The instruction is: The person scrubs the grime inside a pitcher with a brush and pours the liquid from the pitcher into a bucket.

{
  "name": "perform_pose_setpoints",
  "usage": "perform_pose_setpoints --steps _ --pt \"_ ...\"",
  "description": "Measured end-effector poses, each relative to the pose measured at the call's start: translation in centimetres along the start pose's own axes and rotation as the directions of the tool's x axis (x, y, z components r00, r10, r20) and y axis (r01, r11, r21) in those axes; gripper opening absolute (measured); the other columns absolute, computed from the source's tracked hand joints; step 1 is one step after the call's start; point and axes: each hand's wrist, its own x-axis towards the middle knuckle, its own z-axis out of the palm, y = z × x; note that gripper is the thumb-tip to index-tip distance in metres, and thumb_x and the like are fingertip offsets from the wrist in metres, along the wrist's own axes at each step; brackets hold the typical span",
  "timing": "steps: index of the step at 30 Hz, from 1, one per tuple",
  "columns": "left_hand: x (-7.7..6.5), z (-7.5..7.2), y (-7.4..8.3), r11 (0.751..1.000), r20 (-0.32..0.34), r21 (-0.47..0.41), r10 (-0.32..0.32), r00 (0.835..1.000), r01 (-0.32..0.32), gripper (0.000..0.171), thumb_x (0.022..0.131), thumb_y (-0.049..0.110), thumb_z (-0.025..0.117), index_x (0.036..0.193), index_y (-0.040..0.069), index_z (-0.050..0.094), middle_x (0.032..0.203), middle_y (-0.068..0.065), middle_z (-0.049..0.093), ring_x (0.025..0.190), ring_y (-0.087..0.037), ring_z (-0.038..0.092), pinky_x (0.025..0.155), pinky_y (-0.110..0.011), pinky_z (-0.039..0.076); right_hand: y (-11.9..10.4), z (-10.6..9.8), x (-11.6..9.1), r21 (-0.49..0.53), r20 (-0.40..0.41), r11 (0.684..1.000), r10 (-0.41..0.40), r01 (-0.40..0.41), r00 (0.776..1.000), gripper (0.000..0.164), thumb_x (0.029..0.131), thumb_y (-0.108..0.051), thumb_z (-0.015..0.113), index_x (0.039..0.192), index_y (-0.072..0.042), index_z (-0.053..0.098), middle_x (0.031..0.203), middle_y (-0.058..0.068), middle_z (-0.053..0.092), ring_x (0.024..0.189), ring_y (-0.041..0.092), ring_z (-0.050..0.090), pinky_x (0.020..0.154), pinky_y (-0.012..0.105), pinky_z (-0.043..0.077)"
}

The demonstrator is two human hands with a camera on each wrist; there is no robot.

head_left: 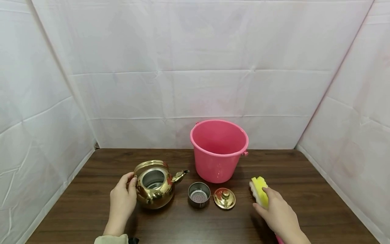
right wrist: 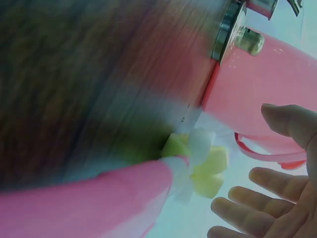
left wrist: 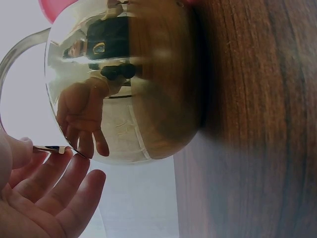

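A shiny gold teapot (head_left: pixel 154 198), lidless, stands at the left of the table with its spout pointing right. My left hand (head_left: pixel 123 196) pinches the teapot's hoop handle (left wrist: pixel 15 59) near its lower end, thumb on one side and fingers on the other. At the right lies a sponge brush with a yellow and white head (head_left: pixel 260 189) and a pink handle (right wrist: pixel 89 198). Over it hovers my right hand (head_left: pixel 278 211), its fingers spread and nothing between them in the right wrist view. The hand hides much of the brush's handle in the head view.
A pink bucket (head_left: pixel 217 166) stands at the back, right of the teapot. Before it sit a metal strainer cup (head_left: pixel 199 196) and a gold lid (head_left: pixel 224 199) with its knob up. White cloth walls (head_left: pixel 195 67) enclose the brown wooden table (head_left: pixel 189 230) at the back and sides.
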Motion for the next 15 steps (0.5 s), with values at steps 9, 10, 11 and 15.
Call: perform_pose_setpoints --steps 9,10,11,15 --pt "0.0 -0.1 0.1 1.0 0.007 0.003 0.0 1.0 0.0 0.025 0.097 0.011 0.052 0.115 -0.004 0.06 0.104 -0.023 0.068 0.092 -0.039 0.066 0.077 -0.054 0.05 1.1 -0.4 -0.5 0.009 0.053 0.998 0.055 -0.055 0.997 0.071 0.082 -0.038 0.07 0.132 0.007 0.047 0.126 0.032 0.052 0.105 0.048 0.058 0.067 0.055 0.051" --pt "0.0 -0.1 0.1 1.0 0.009 0.003 -0.002 1.0 0.002 0.025 0.097 0.011 0.052 0.115 -0.004 0.06 0.105 -0.023 0.068 0.093 -0.039 0.066 0.077 -0.054 0.05 1.2 -0.5 -0.6 0.01 0.063 0.998 0.063 -0.064 0.996 0.072 0.082 -0.038 0.07 0.132 0.007 0.047 0.125 0.033 0.052 0.105 0.048 0.058 0.066 0.055 0.052" --pt "0.0 -0.1 0.1 1.0 0.01 0.004 -0.003 1.0 0.003 0.025 0.097 0.011 0.052 0.115 -0.004 0.06 0.105 -0.023 0.068 0.093 -0.039 0.066 0.077 -0.053 0.05 1.3 -0.5 -0.6 0.012 0.075 0.997 0.073 -0.074 0.995 0.072 0.081 -0.039 0.07 0.132 0.007 0.047 0.124 0.033 0.053 0.105 0.048 0.058 0.065 0.054 0.052" --pt "0.0 -0.2 0.1 1.0 0.018 0.006 -0.008 1.0 0.008 0.026 0.097 0.011 0.051 0.117 -0.004 0.06 0.106 -0.024 0.067 0.094 -0.04 0.065 0.078 -0.054 0.05 1.7 -0.4 -0.7 0.005 0.122 0.993 0.115 -0.116 0.986 0.075 0.08 -0.041 0.071 0.131 0.008 0.047 0.115 0.029 0.059 0.099 0.047 0.061 0.061 0.052 0.051"
